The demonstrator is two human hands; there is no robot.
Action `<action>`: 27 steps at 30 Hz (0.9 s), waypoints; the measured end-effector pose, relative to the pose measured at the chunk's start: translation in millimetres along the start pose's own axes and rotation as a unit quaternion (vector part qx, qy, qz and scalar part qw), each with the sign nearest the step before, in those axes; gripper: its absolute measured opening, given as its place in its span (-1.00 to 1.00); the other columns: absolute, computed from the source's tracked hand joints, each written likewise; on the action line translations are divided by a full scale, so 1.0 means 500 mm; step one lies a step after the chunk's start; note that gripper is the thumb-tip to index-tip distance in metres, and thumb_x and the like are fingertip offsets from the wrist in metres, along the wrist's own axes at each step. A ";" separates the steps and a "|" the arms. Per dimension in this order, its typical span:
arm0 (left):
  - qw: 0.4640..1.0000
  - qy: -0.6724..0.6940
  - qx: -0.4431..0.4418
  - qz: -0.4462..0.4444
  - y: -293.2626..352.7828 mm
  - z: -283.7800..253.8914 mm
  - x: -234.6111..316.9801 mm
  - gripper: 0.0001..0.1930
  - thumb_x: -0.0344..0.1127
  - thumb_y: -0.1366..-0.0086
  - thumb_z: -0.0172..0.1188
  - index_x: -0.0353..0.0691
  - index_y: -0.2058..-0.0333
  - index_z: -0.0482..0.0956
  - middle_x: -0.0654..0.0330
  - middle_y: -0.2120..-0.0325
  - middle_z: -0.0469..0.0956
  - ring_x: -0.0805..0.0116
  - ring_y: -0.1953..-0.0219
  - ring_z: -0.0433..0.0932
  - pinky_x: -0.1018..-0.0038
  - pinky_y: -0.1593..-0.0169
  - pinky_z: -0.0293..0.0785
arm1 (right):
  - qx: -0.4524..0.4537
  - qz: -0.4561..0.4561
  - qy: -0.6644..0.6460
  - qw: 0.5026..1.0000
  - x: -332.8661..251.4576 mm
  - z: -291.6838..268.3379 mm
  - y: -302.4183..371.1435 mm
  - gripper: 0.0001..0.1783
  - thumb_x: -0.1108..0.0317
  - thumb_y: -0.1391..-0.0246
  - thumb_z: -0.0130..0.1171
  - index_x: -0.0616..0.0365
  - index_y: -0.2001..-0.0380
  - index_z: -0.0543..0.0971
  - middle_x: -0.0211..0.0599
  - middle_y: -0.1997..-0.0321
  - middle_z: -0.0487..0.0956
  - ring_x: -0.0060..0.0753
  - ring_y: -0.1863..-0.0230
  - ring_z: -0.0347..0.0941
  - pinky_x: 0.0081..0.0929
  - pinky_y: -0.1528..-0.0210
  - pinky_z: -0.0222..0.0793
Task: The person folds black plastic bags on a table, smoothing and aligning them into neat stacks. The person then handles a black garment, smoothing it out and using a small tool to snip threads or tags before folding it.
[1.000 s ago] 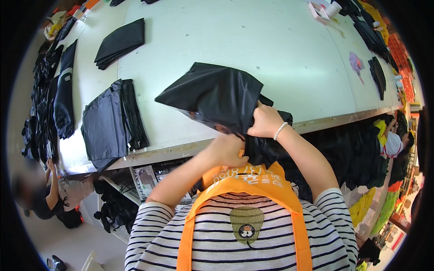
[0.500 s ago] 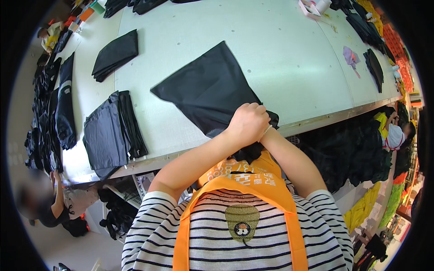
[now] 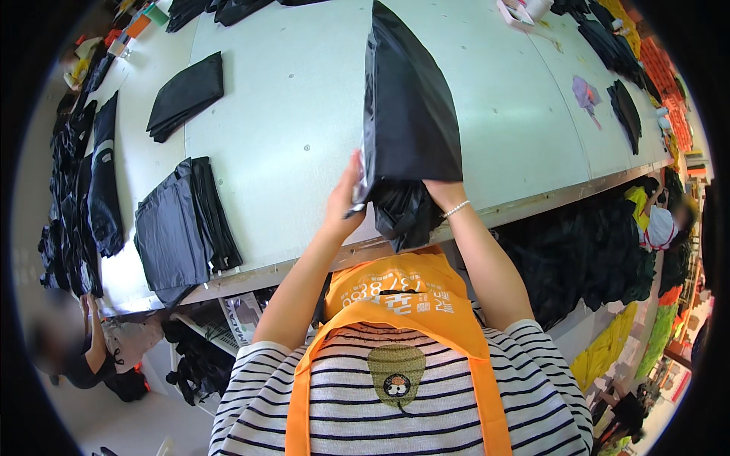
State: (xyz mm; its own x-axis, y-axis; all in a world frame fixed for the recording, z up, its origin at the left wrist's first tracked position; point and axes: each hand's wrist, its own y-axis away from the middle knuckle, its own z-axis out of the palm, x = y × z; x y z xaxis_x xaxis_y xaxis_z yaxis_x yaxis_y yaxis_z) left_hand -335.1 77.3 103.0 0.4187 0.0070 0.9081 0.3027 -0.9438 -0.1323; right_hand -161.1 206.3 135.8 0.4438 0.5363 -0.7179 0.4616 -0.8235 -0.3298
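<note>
The black folded piece (image 3: 414,114) is now turned to point across the pale table (image 3: 266,152); the left hand (image 3: 344,191) and right hand (image 3: 444,193), crossed before, are set apart. Black folded stacks (image 3: 173,232) are laid to the left, and another person (image 3: 95,353) is seen beyond. The piece is held up between the hands: its left edge is clamped by the left hand; the right fingers are hidden, so their grip cannot be told.

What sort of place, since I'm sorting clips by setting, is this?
Probably a garment workshop: a big pale table holds folded black stacks, yellow cloth shows at right, and a co-worker is at the left.
</note>
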 end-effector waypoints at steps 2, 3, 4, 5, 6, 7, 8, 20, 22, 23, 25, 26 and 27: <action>0.999 0.025 -0.042 0.008 0.005 0.004 0.052 -0.19 -0.73 -0.04 0.03 -0.09 -0.30 0.08 -0.13 -0.20 0.24 -0.06 -0.19 0.32 0.38 -0.14 0.31 | -0.010 0.008 0.028 1.000 -0.002 0.002 -0.024 -0.38 0.16 -0.06 0.16 0.30 -0.13 0.34 0.06 -0.23 0.32 0.00 -0.28 0.18 -0.19 -0.33 0.02; 0.998 -0.016 -0.018 0.049 0.017 0.003 0.090 -0.19 -0.77 -0.03 -0.02 -0.06 -0.29 0.13 -0.14 -0.20 0.23 -0.05 -0.20 0.31 0.39 -0.14 0.32 | 0.009 -0.038 0.032 0.999 0.058 0.017 -0.023 -0.29 0.08 -0.07 0.13 0.31 -0.18 0.28 0.09 -0.29 0.24 0.02 -0.33 0.10 -0.23 -0.37 -0.06; 0.998 -0.045 -0.018 0.051 0.031 -0.001 0.091 -0.16 -0.80 -0.01 -0.06 -0.03 -0.30 0.11 -0.15 -0.21 0.21 -0.07 -0.19 0.31 0.38 -0.14 0.33 | -0.004 0.080 -0.033 0.996 0.045 0.015 -0.041 -0.24 0.01 -0.08 0.09 0.31 -0.22 0.22 0.10 -0.33 0.17 0.01 -0.37 0.02 -0.27 -0.40 -0.12; 0.999 -0.019 -0.023 0.017 0.042 0.000 0.091 -0.15 -0.81 0.00 -0.08 -0.02 -0.30 0.11 -0.12 -0.19 0.26 -0.03 -0.15 0.37 0.39 -0.12 0.34 | 0.004 0.066 -0.018 0.998 0.035 0.012 -0.053 -0.23 0.00 -0.08 0.09 0.31 -0.22 0.21 0.10 -0.33 0.16 0.01 -0.37 0.01 -0.27 -0.40 -0.12; 0.999 0.008 -0.027 -0.017 0.052 0.003 0.085 -0.14 -0.82 0.01 -0.09 -0.02 -0.30 0.11 -0.10 -0.17 0.31 0.02 -0.11 0.43 0.40 -0.10 0.36 | 0.011 0.052 -0.003 0.999 0.026 0.013 -0.062 -0.22 -0.01 -0.08 0.08 0.31 -0.23 0.20 0.10 -0.34 0.16 0.01 -0.38 0.01 -0.27 -0.40 -0.12; 0.996 0.033 -0.006 -0.082 0.059 0.010 0.078 -0.13 -0.83 0.01 -0.10 -0.01 -0.31 0.10 -0.07 -0.12 0.35 0.09 -0.07 0.45 0.42 -0.08 0.36 | 0.017 0.034 0.008 0.999 0.014 0.022 -0.075 -0.21 -0.02 -0.08 0.07 0.31 -0.24 0.19 0.10 -0.34 0.15 0.01 -0.38 0.00 -0.27 -0.40 -0.12; 0.987 0.060 0.013 -0.148 0.071 0.030 0.067 -0.11 -0.83 0.01 -0.11 0.00 -0.31 0.09 -0.04 -0.07 0.40 0.16 -0.02 0.47 0.44 -0.06 0.37 | 0.022 0.020 0.021 0.999 0.002 0.031 -0.082 -0.20 -0.03 -0.08 0.07 0.31 -0.24 0.18 0.09 -0.34 0.15 0.01 -0.38 -0.01 -0.28 -0.41 -0.13; 0.771 0.578 0.131 -0.232 0.064 0.058 -0.057 -0.61 -0.15 -0.38 -0.05 -0.11 -0.13 0.28 0.23 -0.03 0.41 0.34 0.01 0.49 0.38 0.05 0.53 | -0.213 -0.299 0.053 0.928 -0.246 0.001 -0.002 -0.45 0.04 -0.08 0.07 0.23 -0.02 0.45 -0.09 -0.20 0.36 -0.11 -0.29 0.18 -0.06 -0.34 -0.10; 0.752 0.566 0.154 -0.300 0.046 0.001 0.042 -0.66 -0.44 -0.28 -0.11 -0.29 -0.04 0.33 0.03 0.05 0.46 0.15 0.08 0.54 0.29 0.03 0.55 | -0.177 -0.364 -0.096 0.909 -0.205 -0.039 0.045 -0.65 0.18 -0.01 0.20 0.19 0.19 0.57 -0.13 -0.02 0.50 -0.17 -0.10 0.40 -0.21 -0.19 0.22; 0.748 0.593 0.145 -0.261 0.026 -0.009 0.063 -0.68 -0.47 -0.26 -0.12 -0.32 0.00 0.35 0.02 0.11 0.49 0.14 0.10 0.55 0.27 0.01 0.54 | -0.230 -0.250 -0.148 0.929 -0.158 -0.048 0.093 -0.73 0.22 -0.04 0.21 0.20 0.29 0.60 -0.15 0.01 0.52 -0.32 0.03 0.49 -0.37 -0.04 0.36; 0.766 0.604 0.103 -0.193 0.013 -0.020 0.054 -0.78 -0.45 -0.22 -0.04 -0.40 0.18 0.44 0.02 0.13 0.52 0.18 0.12 0.56 0.16 -0.09 0.46 | -0.247 0.040 -0.212 0.945 -0.114 -0.020 0.113 -0.69 0.18 -0.09 0.17 0.20 0.22 0.56 -0.19 0.03 0.53 -0.40 0.10 0.51 -0.43 0.04 0.39; 0.809 0.537 0.094 -0.222 0.015 -0.027 0.057 -0.76 -0.43 -0.20 0.01 -0.40 0.17 0.44 0.04 0.14 0.53 0.20 0.12 0.56 0.19 -0.09 0.46 | -0.242 0.186 -0.237 0.922 -0.096 -0.006 0.112 -0.67 0.16 -0.12 0.15 0.20 0.18 0.54 -0.21 0.04 0.54 -0.43 0.13 0.53 -0.46 0.08 0.41; 0.846 0.465 0.085 -0.249 0.019 -0.033 0.067 -0.74 -0.41 -0.19 0.05 -0.40 0.16 0.44 0.06 0.15 0.54 0.22 0.13 0.56 0.21 -0.09 0.46 | -0.208 0.254 -0.354 0.875 -0.083 0.013 0.103 -0.62 0.14 -0.14 0.12 0.21 0.11 0.49 -0.24 0.05 0.54 -0.44 0.13 0.53 -0.46 0.07 0.41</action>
State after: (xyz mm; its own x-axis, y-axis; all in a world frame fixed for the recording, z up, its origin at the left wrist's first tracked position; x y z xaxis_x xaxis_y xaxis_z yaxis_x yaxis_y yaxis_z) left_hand -332.5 63.2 138.6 -0.6264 0.0523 0.7777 0.3945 -0.8393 0.3742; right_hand -160.7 140.6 144.5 0.1534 -0.2510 -0.9558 0.6483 -0.7044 0.2890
